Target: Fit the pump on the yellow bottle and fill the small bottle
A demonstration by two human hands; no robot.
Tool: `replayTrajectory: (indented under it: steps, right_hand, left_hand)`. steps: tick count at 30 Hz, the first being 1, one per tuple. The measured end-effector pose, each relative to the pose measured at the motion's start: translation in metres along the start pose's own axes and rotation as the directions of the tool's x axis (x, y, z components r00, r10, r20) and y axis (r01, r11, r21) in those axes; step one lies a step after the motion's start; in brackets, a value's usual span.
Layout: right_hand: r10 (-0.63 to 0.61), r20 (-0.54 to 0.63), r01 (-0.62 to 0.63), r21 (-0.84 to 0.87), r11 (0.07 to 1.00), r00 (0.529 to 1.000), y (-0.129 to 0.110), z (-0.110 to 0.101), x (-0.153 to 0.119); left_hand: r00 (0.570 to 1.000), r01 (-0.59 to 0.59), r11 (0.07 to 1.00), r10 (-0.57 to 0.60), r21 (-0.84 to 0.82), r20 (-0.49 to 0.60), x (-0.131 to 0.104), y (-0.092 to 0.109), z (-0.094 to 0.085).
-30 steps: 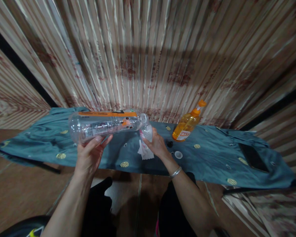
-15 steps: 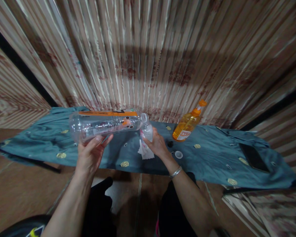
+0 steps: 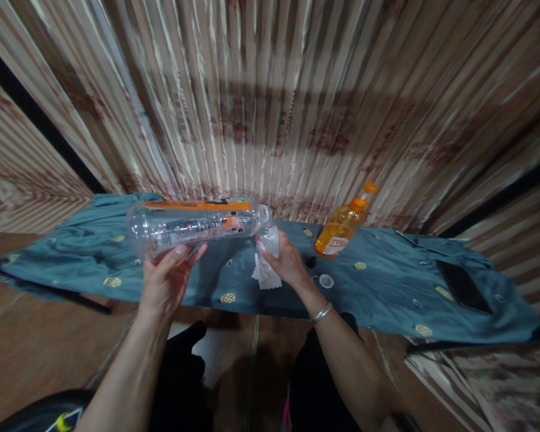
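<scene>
My left hand is closed round the underside of a large clear plastic bottle with an orange label band. The bottle lies nearly level in the air, its mouth pointing right. In my right hand is a smaller clear plastic bottle, held neck up. The two bottle mouths meet, or very nearly so. A crumpled white and pink wrapper or tissue hangs or lies just below the small bottle; whether my fingers touch it I cannot tell.
An orange pump bottle of yellow-orange liquid stands right of my right hand. Close by lie a small black cap and a white round lid. A dark phone rests on the teal cloth at right. A striped curtain hangs behind.
Almost nothing differs. Both bottles stay mouth to mouth in my hands, with only a very slight shift of the large one.
</scene>
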State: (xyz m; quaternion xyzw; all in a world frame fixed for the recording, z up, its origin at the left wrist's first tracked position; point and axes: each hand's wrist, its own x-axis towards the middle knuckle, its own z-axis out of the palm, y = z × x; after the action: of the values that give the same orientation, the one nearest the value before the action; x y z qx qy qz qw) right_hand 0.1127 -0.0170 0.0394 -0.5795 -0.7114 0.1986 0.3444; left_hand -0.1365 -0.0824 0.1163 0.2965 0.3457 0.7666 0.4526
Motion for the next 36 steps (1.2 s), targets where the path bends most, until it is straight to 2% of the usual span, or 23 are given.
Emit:
replayTrajectory:
  steps: [20,26,36]
  right_hand:
    - [0.028,0.002,-0.028,-0.017,0.999,1.000,-0.001,0.000,0.000]
    - [0.038,0.007,-0.038,-0.017,0.999,0.999,-0.003,0.000,0.001]
    - [0.014,-0.014,-0.014,0.009,1.000,1.000,0.004,0.004,0.001]
  left_hand:
    - [1.000,-0.006,1.000,0.006,-0.015,-0.014,0.006,-0.011,-0.011]
    - [1.000,0.013,0.999,-0.013,-0.031,-0.022,0.004,-0.008,-0.009]
    - [0.998,0.046,0.996,-0.049,-0.076,-0.032,0.006,-0.013,-0.015]
